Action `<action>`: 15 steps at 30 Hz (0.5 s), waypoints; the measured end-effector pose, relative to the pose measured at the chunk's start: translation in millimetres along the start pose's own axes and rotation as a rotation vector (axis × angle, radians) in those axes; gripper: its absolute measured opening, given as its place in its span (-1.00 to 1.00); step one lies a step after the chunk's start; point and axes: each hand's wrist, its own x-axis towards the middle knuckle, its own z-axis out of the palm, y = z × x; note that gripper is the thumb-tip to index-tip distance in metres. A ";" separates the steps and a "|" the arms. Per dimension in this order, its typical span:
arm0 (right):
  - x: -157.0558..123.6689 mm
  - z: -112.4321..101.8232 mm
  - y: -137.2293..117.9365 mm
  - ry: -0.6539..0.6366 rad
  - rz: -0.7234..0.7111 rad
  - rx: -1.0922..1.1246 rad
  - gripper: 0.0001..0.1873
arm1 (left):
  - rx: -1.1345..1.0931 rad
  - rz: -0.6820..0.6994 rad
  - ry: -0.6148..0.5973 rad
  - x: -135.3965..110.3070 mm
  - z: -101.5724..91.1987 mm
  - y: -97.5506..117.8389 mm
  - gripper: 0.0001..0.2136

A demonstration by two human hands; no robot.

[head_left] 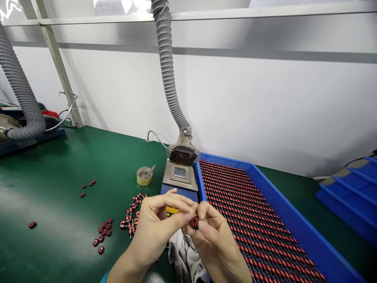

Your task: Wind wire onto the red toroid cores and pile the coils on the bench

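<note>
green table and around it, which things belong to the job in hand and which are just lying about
Likely in the job, held or close by: held coil, loose coils, coil tray.
Likely just lying about, off to the sides: blue trays, red thing.

Central grey duct (166,59) (ribbed) hanging before white wall (259,102).

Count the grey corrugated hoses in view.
2. The left hose curves down at the picture's far left; the middle hose descends to a metal hood. Neither looks hidden, though both run out of frame.
</note>
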 end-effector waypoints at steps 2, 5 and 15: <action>-0.4 0.5 -1.2 0.005 0.005 0.018 -0.80 | -0.065 0.041 0.056 0.9 -3.6 -0.5 -0.88; -0.8 0.0 -2.9 0.027 0.023 0.037 -0.79 | -0.090 0.085 0.087 2.1 -10.3 2.4 -0.91; -0.3 -1.3 -2.2 0.098 0.043 -0.011 -0.70 | 0.438 0.053 -0.318 -0.3 -2.1 16.0 -0.79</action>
